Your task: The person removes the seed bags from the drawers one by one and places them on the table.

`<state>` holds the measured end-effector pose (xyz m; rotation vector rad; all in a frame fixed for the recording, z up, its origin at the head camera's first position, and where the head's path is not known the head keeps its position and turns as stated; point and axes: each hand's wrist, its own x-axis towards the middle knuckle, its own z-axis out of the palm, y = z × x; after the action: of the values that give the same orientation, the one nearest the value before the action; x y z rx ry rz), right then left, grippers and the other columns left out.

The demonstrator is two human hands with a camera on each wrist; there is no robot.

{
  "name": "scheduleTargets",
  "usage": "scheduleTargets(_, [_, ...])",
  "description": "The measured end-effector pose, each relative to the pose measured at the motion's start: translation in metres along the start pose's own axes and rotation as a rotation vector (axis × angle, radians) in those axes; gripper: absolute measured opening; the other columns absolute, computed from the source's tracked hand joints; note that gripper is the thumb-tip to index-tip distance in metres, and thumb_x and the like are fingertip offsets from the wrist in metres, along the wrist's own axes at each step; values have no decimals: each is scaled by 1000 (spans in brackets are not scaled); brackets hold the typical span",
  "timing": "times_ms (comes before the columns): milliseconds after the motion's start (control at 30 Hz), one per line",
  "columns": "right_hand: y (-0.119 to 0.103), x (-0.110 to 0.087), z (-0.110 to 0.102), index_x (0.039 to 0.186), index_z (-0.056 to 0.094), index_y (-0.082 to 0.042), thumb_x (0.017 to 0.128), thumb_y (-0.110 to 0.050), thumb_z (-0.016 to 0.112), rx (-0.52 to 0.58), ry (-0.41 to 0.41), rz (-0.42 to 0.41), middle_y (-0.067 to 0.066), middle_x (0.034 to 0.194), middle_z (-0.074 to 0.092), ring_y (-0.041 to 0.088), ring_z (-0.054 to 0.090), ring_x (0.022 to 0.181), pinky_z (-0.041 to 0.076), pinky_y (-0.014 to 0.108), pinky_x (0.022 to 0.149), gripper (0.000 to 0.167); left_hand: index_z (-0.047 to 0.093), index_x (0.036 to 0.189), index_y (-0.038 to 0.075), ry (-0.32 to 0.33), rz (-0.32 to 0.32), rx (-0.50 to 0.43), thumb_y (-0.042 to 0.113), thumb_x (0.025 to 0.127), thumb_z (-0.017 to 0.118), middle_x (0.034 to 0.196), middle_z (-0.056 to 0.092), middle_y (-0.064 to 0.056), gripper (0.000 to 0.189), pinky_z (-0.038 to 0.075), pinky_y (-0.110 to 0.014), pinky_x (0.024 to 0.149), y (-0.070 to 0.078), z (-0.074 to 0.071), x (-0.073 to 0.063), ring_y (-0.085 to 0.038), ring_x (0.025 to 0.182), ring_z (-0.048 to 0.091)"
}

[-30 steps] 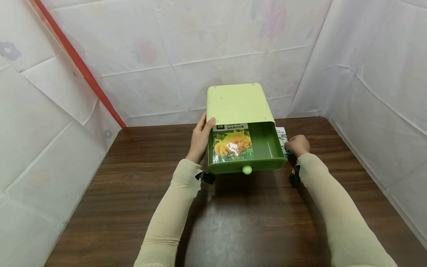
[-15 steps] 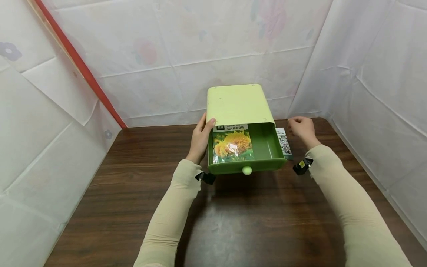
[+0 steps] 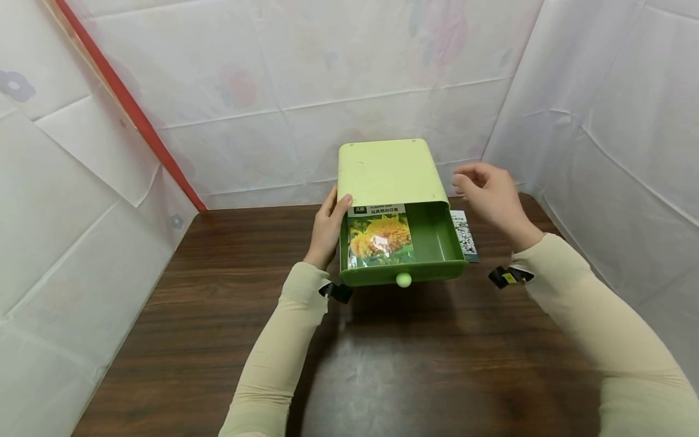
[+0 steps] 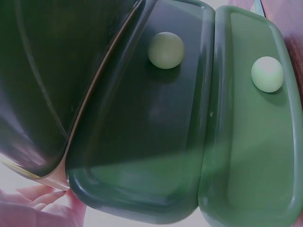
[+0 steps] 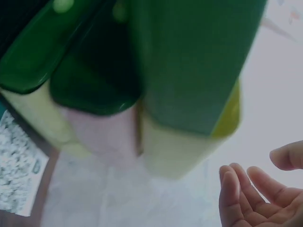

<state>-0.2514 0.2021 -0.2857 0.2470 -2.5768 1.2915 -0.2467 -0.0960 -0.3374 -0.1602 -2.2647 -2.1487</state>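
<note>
A light green drawer cabinet (image 3: 389, 173) stands near the table's back edge, its top drawer (image 3: 437, 237) pulled out. In that drawer's left part lies a flower seed packet (image 3: 382, 240) with a yellow sunflower picture. My left hand (image 3: 326, 227) grips the cabinet's left side, thumb over the front top edge. My right hand (image 3: 494, 197) is raised beside the cabinet's right side, fingers loosely bent and holding nothing. Below it, a packet with white flowers (image 3: 465, 237) lies by the cabinet, partly hidden. The left wrist view shows two closed lower drawer fronts (image 4: 142, 127) with round knobs.
The dark wooden table (image 3: 426, 364) reaches toward the front. White patterned sheeting (image 3: 306, 79) hangs behind and at both sides, with a red strip (image 3: 131, 109) at the left. Black wrist cameras (image 3: 335, 291) are strapped to both wrists.
My right hand has left the white-flower packet, moving right and then up to beside the cabinet's top. My left hand, the cabinet and the sunflower packet have stayed put.
</note>
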Motion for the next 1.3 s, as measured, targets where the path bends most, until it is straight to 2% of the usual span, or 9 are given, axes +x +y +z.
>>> scheduleTargets(100, [-16, -10, 3, 126, 65, -10, 100, -34, 54, -26, -36, -71, 13, 113, 70, 16, 65, 87, 49, 22, 69, 37, 16, 158, 21, -4, 10, 3, 43, 101, 50, 164, 19, -2, 70, 31, -40, 118, 0, 0, 0, -22, 148, 29])
scheduleTargets(267, [-33, -24, 14, 127, 64, -8, 100, -31, 56, -78, -101, -152, 11, 115, 70, 25, 65, 96, 50, 38, 78, 36, 16, 159, 21, 1, 10, 5, 42, 101, 50, 164, 19, -2, 70, 31, -40, 118, 0, 1, 1, -22, 148, 28])
scheduleTargets(367, [-37, -30, 23, 124, 65, -7, 99, -27, 59, -110, -137, -205, 10, 111, 71, 24, 66, 94, 52, 41, 80, 33, 17, 158, 22, 0, 11, 0, 42, 101, 50, 164, 20, -2, 69, 34, -41, 117, 0, 1, 1, -23, 146, 32])
scheduleTargets(600, [-37, -32, 41, 120, 67, -9, 99, -26, 60, -208, -268, -293, 6, 106, 72, 19, 68, 91, 55, 39, 79, 28, 17, 158, 22, -4, 19, -8, 41, 101, 50, 164, 21, -3, 68, 35, -41, 116, 0, 2, 1, -23, 145, 34])
scheduleTargets(733, [-37, -30, 49, 123, 66, -9, 98, -27, 61, -292, -346, -299, 6, 112, 71, 20, 67, 95, 54, 42, 80, 31, 17, 158, 22, -8, 18, -5, 41, 101, 49, 164, 20, -3, 68, 34, -40, 117, 0, 2, 0, -23, 146, 32])
scheduleTargets(900, [-37, -26, 56, 132, 61, -7, 96, -34, 63, -447, -482, -264, 11, 126, 66, 24, 68, 98, 53, 45, 84, 44, 17, 158, 25, -7, 13, -11, 43, 101, 50, 164, 20, -1, 69, 34, -41, 117, -17, -1, 13, -23, 146, 32])
scheduleTargets(1000, [-37, -25, 59, 137, 57, -7, 95, -41, 64, -519, -534, -229, 14, 132, 62, 27, 66, 104, 53, 48, 87, 54, 17, 157, 29, 0, 17, -22, 46, 100, 51, 164, 20, 2, 69, 34, -42, 116, -27, -2, 20, -21, 145, 34])
scheduleTargets(1100, [-36, -23, 61, 139, 53, -5, 94, -45, 64, -548, -548, -212, 16, 135, 60, 30, 63, 112, 52, 49, 91, 61, 19, 156, 33, 12, 29, -21, 51, 98, 52, 163, 22, 5, 69, 35, -41, 116, -30, -1, 21, -20, 144, 36])
scheduleTargets(1300, [-34, -21, 65, 143, 48, -3, 94, -44, 64, -527, -580, -212, 17, 136, 59, 30, 64, 111, 52, 49, 93, 66, 21, 156, 34, 27, 43, -11, 56, 96, 53, 162, 25, 6, 72, 35, -41, 116, -30, 0, 20, -19, 143, 36])
